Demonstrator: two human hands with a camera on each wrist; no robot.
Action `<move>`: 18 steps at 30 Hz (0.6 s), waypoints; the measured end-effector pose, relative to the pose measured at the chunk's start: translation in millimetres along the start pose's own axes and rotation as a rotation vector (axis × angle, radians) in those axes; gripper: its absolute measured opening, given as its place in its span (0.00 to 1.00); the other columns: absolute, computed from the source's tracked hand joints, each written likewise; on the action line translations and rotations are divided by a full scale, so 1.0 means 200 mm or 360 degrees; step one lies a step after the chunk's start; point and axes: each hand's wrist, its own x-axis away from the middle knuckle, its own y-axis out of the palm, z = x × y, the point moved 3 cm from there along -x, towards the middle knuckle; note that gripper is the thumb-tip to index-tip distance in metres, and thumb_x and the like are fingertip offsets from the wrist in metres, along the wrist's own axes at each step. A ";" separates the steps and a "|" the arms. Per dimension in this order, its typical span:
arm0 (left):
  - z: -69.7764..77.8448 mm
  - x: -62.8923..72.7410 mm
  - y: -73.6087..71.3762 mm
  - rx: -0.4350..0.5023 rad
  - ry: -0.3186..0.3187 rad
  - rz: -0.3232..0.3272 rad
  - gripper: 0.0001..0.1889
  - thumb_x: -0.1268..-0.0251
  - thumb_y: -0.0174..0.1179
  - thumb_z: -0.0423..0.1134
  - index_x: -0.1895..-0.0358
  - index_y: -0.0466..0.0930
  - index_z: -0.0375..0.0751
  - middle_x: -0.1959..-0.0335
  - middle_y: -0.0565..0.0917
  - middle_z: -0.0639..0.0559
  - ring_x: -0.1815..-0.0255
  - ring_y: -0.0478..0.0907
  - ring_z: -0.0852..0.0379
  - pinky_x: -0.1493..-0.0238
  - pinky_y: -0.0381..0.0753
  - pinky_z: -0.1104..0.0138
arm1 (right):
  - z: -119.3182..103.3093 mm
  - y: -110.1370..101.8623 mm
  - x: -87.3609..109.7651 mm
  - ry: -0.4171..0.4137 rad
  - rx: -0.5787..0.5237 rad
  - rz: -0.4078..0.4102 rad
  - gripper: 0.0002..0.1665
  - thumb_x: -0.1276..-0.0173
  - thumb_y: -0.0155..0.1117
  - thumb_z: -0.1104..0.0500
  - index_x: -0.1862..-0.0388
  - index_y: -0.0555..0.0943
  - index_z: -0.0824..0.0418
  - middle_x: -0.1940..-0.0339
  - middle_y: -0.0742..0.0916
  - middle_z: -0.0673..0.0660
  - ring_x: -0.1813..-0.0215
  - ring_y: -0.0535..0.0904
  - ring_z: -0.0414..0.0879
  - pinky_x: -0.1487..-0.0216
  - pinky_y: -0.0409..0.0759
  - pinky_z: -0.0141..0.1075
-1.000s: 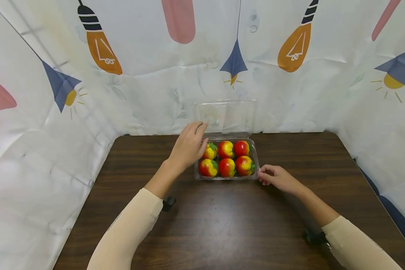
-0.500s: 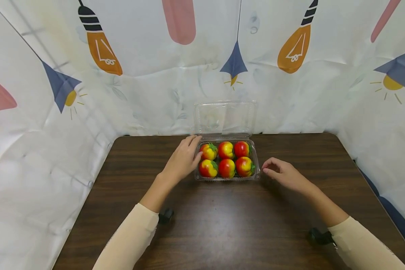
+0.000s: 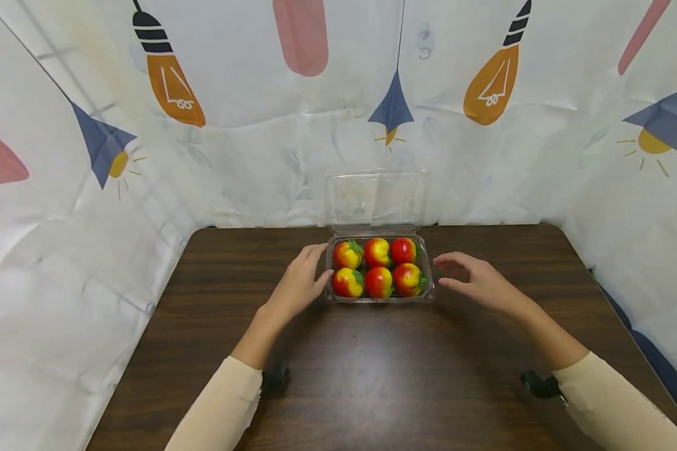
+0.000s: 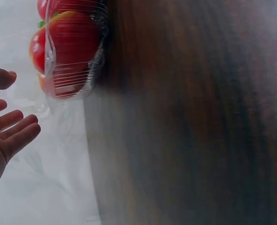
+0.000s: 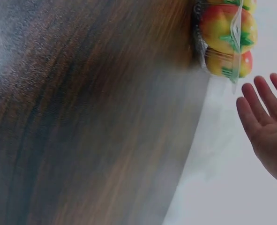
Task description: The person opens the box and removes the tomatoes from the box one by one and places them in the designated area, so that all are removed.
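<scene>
- Your left hand (image 3: 296, 283) and right hand (image 3: 484, 285), fingers parted, holding nothing, flank the clear container (image 3: 372, 300) on the bench (image 3: 361, 376).
- Its walls likely keep six red-yellow fruits (image 3: 378, 282) together; the raised lid (image 3: 397, 199) leaves them uncovered.

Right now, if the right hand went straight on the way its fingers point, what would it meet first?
The right hand would likely meet the right side of the clear plastic clamshell first; the hand's height is unclear, so above the rim it might reach a red-and-yellow fruit at that end instead.
</scene>
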 end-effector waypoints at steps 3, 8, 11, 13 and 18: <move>-0.03 0.02 0.02 0.0098 -0.0096 -0.0024 0.31 0.30 0.68 0.37 0.28 0.70 0.31 0.34 0.76 0.35 0.40 0.81 0.41 0.37 0.85 0.50 | -0.02 0.00 -0.02 -0.0029 0.0041 -0.0006 0.32 0.29 0.72 0.53 0.30 0.75 0.57 0.33 0.83 0.60 0.34 0.81 0.59 0.32 0.79 0.60; -0.08 0.03 0.06 0.0275 -0.0228 -0.0074 0.32 0.32 0.70 0.37 0.29 0.70 0.31 0.37 0.78 0.34 0.47 0.85 0.43 0.46 0.90 0.52 | -0.03 0.00 -0.04 -0.0073 0.0081 -0.0039 0.36 0.32 0.75 0.56 0.27 0.73 0.57 0.30 0.81 0.59 0.32 0.78 0.59 0.31 0.78 0.63; -0.11 0.04 0.08 0.0394 -0.0297 -0.0107 0.31 0.32 0.70 0.37 0.30 0.70 0.31 0.38 0.80 0.34 0.51 0.87 0.44 0.50 0.91 0.54 | -0.05 0.01 -0.05 -0.0113 0.0104 -0.0069 0.39 0.33 0.76 0.56 0.26 0.73 0.58 0.29 0.80 0.59 0.30 0.77 0.61 0.31 0.77 0.63; -0.13 0.04 0.09 0.0492 -0.0354 -0.0136 0.30 0.32 0.70 0.36 0.30 0.70 0.31 0.39 0.81 0.34 0.53 0.88 0.45 0.52 0.92 0.55 | -0.06 0.01 -0.06 -0.0128 0.0125 -0.0091 0.40 0.34 0.77 0.54 0.25 0.72 0.58 0.28 0.80 0.60 0.29 0.76 0.62 0.31 0.77 0.62; -0.16 0.05 0.10 0.0689 -0.0504 -0.0218 0.28 0.31 0.69 0.38 0.31 0.72 0.33 0.42 0.84 0.36 0.56 0.89 0.46 0.55 0.92 0.57 | -0.08 0.01 -0.10 -0.0114 0.0178 -0.0136 0.42 0.34 0.77 0.53 0.24 0.71 0.57 0.27 0.79 0.60 0.27 0.74 0.59 0.27 0.74 0.61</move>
